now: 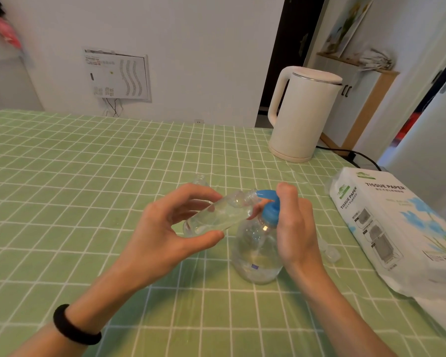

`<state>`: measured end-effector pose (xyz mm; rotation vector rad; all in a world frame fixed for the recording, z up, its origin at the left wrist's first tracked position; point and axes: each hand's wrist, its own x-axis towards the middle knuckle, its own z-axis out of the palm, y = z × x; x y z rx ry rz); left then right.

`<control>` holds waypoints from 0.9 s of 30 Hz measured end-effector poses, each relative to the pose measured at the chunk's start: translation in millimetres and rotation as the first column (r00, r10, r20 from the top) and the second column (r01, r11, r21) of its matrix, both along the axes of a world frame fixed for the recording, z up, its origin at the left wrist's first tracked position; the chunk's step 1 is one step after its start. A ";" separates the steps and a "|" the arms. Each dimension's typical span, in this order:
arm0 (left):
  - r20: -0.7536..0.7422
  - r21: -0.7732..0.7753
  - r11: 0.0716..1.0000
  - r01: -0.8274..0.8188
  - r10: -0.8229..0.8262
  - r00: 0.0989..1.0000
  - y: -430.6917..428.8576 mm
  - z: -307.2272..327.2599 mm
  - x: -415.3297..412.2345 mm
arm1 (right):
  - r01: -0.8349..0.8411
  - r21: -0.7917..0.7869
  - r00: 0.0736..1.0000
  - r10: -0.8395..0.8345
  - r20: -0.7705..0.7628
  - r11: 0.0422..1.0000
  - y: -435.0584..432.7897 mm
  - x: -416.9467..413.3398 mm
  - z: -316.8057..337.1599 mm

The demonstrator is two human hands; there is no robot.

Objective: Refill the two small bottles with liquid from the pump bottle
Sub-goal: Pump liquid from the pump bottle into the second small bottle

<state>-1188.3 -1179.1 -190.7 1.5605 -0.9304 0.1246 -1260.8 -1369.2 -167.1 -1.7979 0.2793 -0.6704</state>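
Left hand (162,228): fingers (191,193) and thumb curling round one small bottle (218,215), holding it tilted above the tabletop (88,176), its open mouth meeting the blue nozzle.
Right hand (296,228): fingers wrapping the pump head of the pump bottle (255,253), which is standing upright.
Second small bottle (200,179): standing open just behind.
Tissue pack (397,228): lying to the right.
Kettle (301,114): standing far right.

the small bottle (218,215) is clear, glossy plastic, as is the pump bottle (255,253); its pump (269,211) is smooth, opaque blue plastic. the cloth (88,176) over the worktop (216,318) is green checked, creased, with a faint sheen. the kettle (301,117) near the far right corner is matt cream plastic with a shiny metal rim. the tissue pack (397,228) at the right edge is wrapped in glossy film.
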 end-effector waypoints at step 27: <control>-0.033 -0.011 1.000 -0.001 0.001 0.999 1.8 -1.1 1.3 | 0.016 0.024 1.000 -0.017 0.023 1.000 0.7 -1.1 -3.5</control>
